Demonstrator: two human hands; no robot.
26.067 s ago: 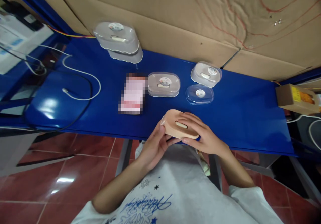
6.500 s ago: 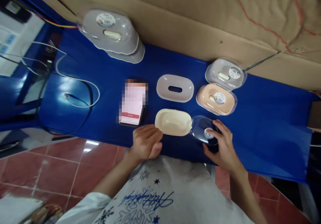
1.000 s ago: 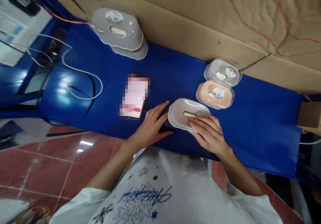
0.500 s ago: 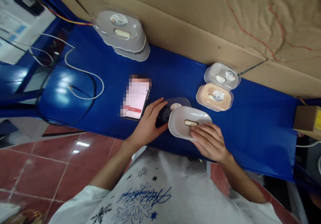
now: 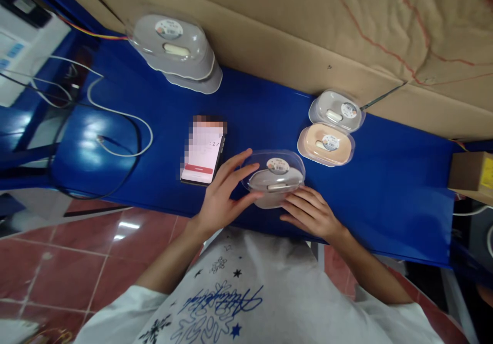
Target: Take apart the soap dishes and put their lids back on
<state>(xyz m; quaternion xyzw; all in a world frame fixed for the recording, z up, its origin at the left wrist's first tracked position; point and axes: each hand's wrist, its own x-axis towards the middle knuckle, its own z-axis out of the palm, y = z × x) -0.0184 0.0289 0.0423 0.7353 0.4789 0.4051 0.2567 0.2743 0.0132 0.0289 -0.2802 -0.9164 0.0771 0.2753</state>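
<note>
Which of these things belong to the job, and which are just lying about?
Likely part of the job:
clear cover, at the left hand
grey container, at the right hand
covered peach container
covered grey container behind it
stacked grey containers

Likely just lying about:
phone
white cable
cardboard box

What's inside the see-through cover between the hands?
A gray dish shows through the clear cover, with a cream bar on it. The right hand hides some of the dish, and whatever's beneath the dish is covered.
</note>
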